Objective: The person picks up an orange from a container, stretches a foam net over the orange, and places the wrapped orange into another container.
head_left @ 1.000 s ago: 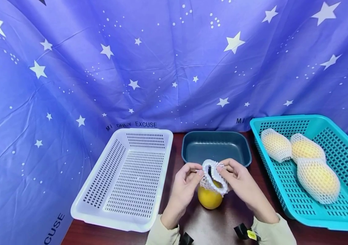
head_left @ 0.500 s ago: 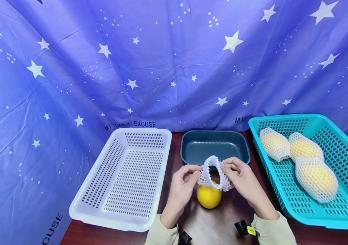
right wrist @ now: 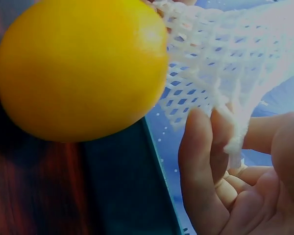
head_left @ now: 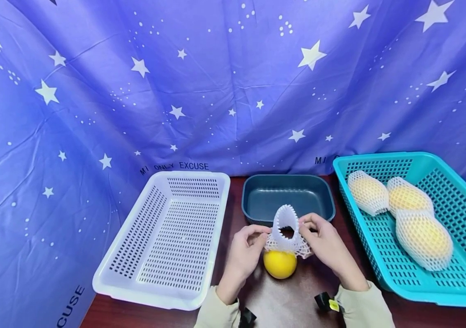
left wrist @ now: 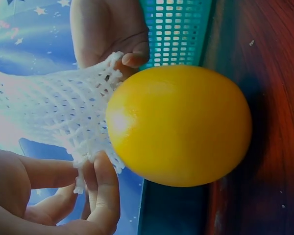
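Note:
A smooth, rounded yellow fruit (head_left: 280, 265) stands on the table in front of me. Over its top sits a white foam net sleeve (head_left: 285, 246), its mouth stretched into an upright loop. My left hand (head_left: 244, 253) pinches the sleeve's left edge between thumb and fingers; in the left wrist view the pinched foam net (left wrist: 83, 107) flares beside the fruit (left wrist: 179, 125). On the other side my right hand (head_left: 331, 246) pinches the right edge, and the right wrist view has the net strands (right wrist: 230, 127) between thumb and fingertips. Most of the fruit's skin is bare.
To the left is a white slotted basket (head_left: 212, 273). A dark teal tray (head_left: 288, 180) lies just behind the hands. At right, a turquoise basket (head_left: 417, 291) holds three netted yellow fruits (head_left: 423, 239). A blue star-patterned curtain (head_left: 233, 91) hangs behind everything.
The foam sleeve has been pulled wider and its mouth raised into a taller loop. Both hands keep their pinch with only slight movement. The fruit stays about where it was.

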`<state>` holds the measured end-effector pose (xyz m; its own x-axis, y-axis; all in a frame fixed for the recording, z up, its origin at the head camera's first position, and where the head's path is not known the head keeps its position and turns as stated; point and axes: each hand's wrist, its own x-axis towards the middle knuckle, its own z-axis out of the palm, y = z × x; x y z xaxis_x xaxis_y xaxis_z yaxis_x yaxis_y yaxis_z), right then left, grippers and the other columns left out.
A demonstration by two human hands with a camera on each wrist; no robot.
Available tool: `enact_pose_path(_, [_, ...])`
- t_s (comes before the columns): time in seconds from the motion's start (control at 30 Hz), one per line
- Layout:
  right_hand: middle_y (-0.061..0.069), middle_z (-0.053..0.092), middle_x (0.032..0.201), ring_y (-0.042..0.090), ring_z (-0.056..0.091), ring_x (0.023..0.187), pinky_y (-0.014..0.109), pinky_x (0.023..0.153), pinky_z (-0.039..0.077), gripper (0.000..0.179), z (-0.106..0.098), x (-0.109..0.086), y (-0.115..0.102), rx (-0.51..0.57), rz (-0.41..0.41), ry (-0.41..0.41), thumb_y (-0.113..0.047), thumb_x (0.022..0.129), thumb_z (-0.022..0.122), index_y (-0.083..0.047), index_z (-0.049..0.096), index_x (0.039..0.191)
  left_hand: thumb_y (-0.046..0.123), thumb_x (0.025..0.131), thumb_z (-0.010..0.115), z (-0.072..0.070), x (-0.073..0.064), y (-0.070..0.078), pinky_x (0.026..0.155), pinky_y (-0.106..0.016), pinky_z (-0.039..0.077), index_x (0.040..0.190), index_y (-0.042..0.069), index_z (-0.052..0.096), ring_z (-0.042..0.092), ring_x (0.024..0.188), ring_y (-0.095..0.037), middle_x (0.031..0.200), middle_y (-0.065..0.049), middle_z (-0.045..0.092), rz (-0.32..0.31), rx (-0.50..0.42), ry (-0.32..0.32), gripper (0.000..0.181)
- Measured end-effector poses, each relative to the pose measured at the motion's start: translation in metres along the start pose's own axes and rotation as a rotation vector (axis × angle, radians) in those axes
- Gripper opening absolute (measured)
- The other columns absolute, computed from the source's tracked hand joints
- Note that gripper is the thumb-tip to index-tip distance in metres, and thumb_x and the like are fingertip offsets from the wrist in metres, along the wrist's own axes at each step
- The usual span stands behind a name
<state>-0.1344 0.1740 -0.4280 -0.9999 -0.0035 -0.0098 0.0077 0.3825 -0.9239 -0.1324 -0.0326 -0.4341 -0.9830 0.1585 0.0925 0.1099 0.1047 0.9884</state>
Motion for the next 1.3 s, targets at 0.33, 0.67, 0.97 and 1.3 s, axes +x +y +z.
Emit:
enact_pose_path(0.33, [0.005, 0.058, 0.077, 0.009, 0.046, 0.054, 0.024, 0.054, 0.041, 0.010, 0.003, 0.001, 0.005, -0.058, -0.007, -0.053, -0.008, 0.099, 0.054, -0.001, 0.058, 0.103, 0.000, 0.095, 0.060, 0.001, -0.001, 0.000, 0.062, -0.023, 0.056, 0.104, -0.005, 0.071, 0.065, 0.061, -0.024, 0.089, -0.022, 0.071, -0.080, -0.049, -0.065, 0.015])
enact_pose_path(0.67, [0.004, 0.065, 0.085, 0.015, 0.058, 0.068, 0.026, 0.066, 0.049, 0.010, 0.013, -0.001, 0.005, -0.230, 0.001, -0.081, -0.005, 0.097, 0.055, 0.000, 0.060, 0.103, 0.001, 0.094, 0.061, -0.001, -0.003, -0.004, 0.057, -0.032, 0.057, 0.104, -0.003, 0.071, 0.065, 0.057, -0.016, 0.092, -0.011, 0.061, -0.083, 0.099, -0.089, 0.015])
enact_pose_path(0.97, [0.006, 0.050, 0.068, 0.020, 0.056, 0.041, 0.033, 0.044, 0.053, 0.004, 0.014, -0.005, 0.006, -0.102, 0.074, -0.183, -0.001, 0.095, 0.050, -0.001, 0.053, 0.092, 0.007, 0.094, 0.063, -0.003, -0.008, 0.000, 0.067, -0.018, 0.048, 0.102, 0.008, 0.074, 0.057, 0.064, -0.001, 0.087, 0.001, 0.056, -0.012, 0.471, -0.071, 0.013])
enact_pose_path(1.3, [0.010, 0.053, 0.070, 0.022, 0.063, 0.049, 0.036, 0.046, 0.056, 0.007, 0.013, -0.007, 0.012, -0.031, 0.101, -0.271, 0.003, 0.097, 0.044, 0.002, 0.051, 0.097, 0.000, 0.090, 0.062, -0.003, -0.009, -0.001, 0.062, -0.016, 0.046, 0.102, 0.001, 0.072, 0.057, 0.061, -0.002, 0.083, -0.001, 0.053, 0.005, 0.560, -0.079, 0.016])
